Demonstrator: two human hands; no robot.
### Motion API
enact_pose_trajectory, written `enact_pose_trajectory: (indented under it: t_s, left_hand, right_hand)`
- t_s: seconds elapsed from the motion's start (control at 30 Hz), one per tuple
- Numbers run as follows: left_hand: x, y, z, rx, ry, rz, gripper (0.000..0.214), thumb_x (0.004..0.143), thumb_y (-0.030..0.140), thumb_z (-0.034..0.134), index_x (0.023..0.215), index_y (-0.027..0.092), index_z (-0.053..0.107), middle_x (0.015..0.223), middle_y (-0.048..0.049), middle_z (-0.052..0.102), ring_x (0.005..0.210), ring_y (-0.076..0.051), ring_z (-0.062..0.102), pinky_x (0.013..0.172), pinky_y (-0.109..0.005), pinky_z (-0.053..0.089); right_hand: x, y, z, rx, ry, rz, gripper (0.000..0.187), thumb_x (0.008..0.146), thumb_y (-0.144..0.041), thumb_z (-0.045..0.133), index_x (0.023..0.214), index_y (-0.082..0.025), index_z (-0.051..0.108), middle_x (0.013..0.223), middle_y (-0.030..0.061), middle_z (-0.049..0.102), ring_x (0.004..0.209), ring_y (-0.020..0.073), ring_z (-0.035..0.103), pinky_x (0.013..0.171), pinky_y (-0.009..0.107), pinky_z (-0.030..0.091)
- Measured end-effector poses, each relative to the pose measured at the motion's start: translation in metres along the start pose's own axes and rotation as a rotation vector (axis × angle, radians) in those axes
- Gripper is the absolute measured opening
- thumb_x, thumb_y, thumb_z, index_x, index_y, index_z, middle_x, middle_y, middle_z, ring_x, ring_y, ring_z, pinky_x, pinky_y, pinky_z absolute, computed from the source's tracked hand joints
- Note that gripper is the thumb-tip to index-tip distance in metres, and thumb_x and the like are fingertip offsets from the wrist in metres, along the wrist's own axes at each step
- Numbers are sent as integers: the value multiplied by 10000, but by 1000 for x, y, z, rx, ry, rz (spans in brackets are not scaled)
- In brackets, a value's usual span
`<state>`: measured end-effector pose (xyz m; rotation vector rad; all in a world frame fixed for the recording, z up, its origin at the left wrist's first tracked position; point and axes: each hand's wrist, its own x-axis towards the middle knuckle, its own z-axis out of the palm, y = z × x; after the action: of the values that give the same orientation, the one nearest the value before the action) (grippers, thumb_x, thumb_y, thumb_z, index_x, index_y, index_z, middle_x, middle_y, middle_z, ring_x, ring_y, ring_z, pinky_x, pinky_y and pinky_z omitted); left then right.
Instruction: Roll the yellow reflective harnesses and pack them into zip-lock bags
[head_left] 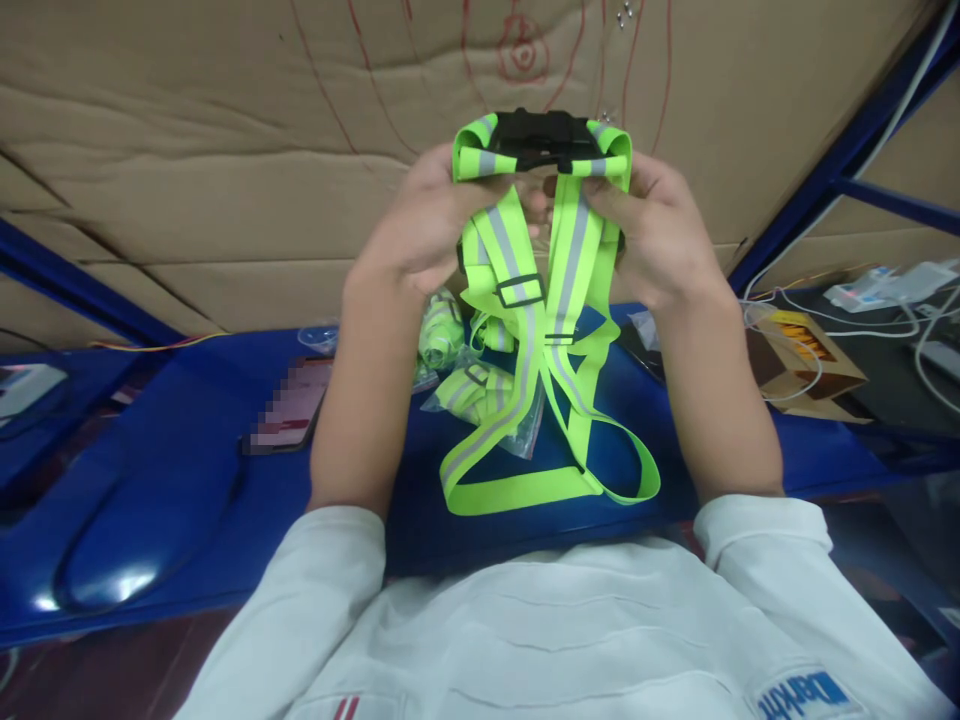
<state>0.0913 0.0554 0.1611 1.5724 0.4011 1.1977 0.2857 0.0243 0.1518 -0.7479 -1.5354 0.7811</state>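
Observation:
Both hands hold up a neon-yellow reflective harness [576, 260] with grey stripes. My left hand [431, 215] grips its upper left straps, the fingers curled behind them. On the upper right straps, my right hand [660, 225] is closed with its thumb in front. Between the hands, at the top, sits a black buckle [544, 135]. A black slider [519, 290] shows on the left strap. The lower straps hang in loops down in front of the blue table. Behind them lie a folded neon-yellow strap bundle [469, 395] on clear plastic and a rolled one [441, 335].
A phone [289, 410] lies left on the blue table [187, 480]. An open cardboard box [806, 360] stands at the right among white cables [847, 330]. Cardboard sheeting [225, 150] with red drawn lines backs the table, between blue metal bars [896, 200].

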Motion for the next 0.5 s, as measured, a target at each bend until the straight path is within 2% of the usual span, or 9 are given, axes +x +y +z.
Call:
enact_pose_trajectory:
  t_s: [0.1,0.17,0.33,0.4,0.5]
  left_hand:
    - [2,-1,0,-8,40,24,72,874,246,758,935,222,729,848,-36,708,807,-236,696,860,-437,621]
    - [3,-2,2,0,56,31,135,867,310,805,945,228,732,887,-42,719,829,-242,687,856,-437,618]
    - [0,-5,12,35,42,39,166,857,255,820,1008,240,753,1131,-26,757,1239,-321,663,1079,-466,565]
    - [0,-8,15,30,14,55,181,849,227,825,1016,250,760,1161,-6,760,1316,-316,629,1140,-448,529]
    - [1,-13,17,-9,-24,-11,257,828,208,838,1065,264,757,1146,-2,781,1349,-344,603,1137,-440,522]
  right_hand:
    - [-2,-7,9,46,-58,32,387,716,-550,713,988,-302,592,1174,27,735,1092,295,703,1009,502,604]
    - [-1,-6,13,26,-18,29,340,742,-534,653,983,-304,589,1214,23,727,1146,289,689,1067,487,587]
    - [5,8,8,-111,61,-37,407,849,-568,500,1139,-292,577,1385,40,653,1290,280,639,1120,485,557]
    - [7,11,5,-185,72,-58,421,880,-587,457,1188,-317,555,1381,34,651,1330,268,617,1093,463,574]
    - [5,8,5,-234,100,-78,422,921,-599,417,1190,-298,538,1328,50,664,1286,268,642,1056,462,593]
